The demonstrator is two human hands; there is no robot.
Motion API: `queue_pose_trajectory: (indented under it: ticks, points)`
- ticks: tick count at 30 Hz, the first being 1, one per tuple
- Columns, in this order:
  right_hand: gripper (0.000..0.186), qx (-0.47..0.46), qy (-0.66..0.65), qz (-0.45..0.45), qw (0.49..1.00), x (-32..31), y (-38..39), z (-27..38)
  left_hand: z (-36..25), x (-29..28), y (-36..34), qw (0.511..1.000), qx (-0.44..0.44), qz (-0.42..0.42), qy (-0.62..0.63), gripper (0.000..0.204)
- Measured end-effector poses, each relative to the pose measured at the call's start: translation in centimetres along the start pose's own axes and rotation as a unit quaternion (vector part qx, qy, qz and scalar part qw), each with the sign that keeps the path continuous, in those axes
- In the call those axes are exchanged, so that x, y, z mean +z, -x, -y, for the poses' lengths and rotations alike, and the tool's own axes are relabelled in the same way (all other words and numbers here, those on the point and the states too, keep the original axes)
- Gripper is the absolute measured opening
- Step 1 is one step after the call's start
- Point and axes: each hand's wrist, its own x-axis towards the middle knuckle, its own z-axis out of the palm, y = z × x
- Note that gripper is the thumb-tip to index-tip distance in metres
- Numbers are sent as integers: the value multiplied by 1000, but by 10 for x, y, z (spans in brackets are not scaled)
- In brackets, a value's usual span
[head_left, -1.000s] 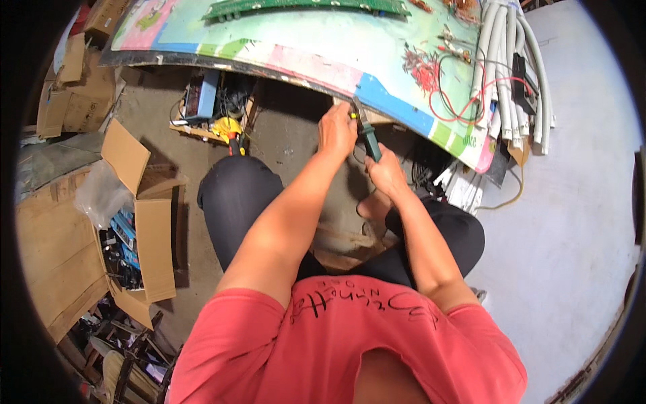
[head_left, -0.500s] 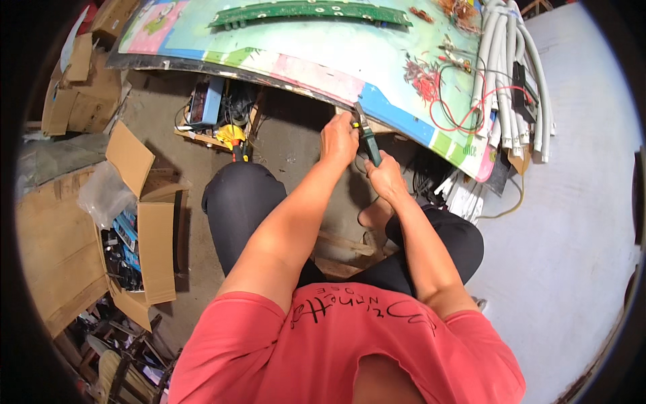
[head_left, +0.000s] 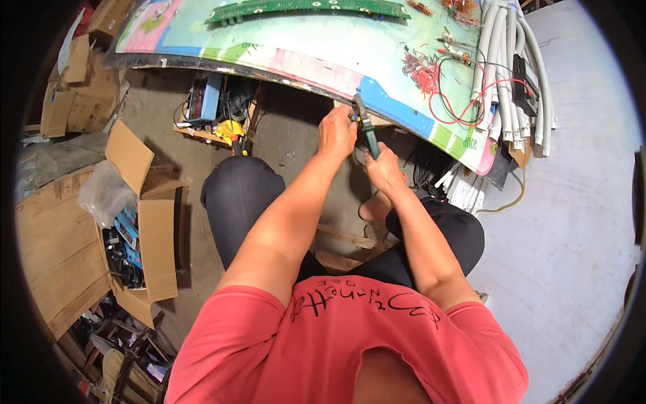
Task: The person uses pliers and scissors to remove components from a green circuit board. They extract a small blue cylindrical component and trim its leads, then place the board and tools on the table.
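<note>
My right hand (head_left: 384, 167) is closed around the green handle of a plier-like cutting tool (head_left: 369, 137). Its grey metal head points up to the table's near edge. Just left of that head, my left hand (head_left: 338, 132) has its fingers pinched together. A tiny blue and yellow piece (head_left: 354, 118) shows at these fingertips, too small to name. Both hands are level with the front edge of the colourful printed table (head_left: 316, 69). A long green circuit board (head_left: 303, 8) lies farther back on the tabletop.
Red wire scraps (head_left: 423, 73) and test leads (head_left: 449, 116) lie on the table's right. Grey-white tubes (head_left: 499, 64) stand beyond them. An open cardboard box (head_left: 157, 249) sits to my left. Under the table is a wooden tray with a blue device (head_left: 205, 99).
The tool's head has shifted slightly up and left. My left hand has turned a little, and a blue bit now shows at its fingertips. Both hands keep their grip.
</note>
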Motion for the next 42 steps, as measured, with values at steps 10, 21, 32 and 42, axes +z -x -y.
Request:
queue_pose_trajectory:
  ticks: [10, 21, 32, 42]
  points:
    - [19, 90, -312, 104, 940, -17, -5, -10, 0, -11, -6, 997, -62, 48, 26, 23]
    - [36, 62, -47, 102, 992, -8, -5, -23, -3, -25, -14, 983, -140, 119, 13, 21]
    - [32, 89, -98, 188, 973, -6, -5, -34, 6, -29, -12, 912, -239, 150, 299, 15]
    - [24, 126, -230, 227, 938, -4, 5, -39, 3, -32, -12, 912, -261, 109, 297, 17]
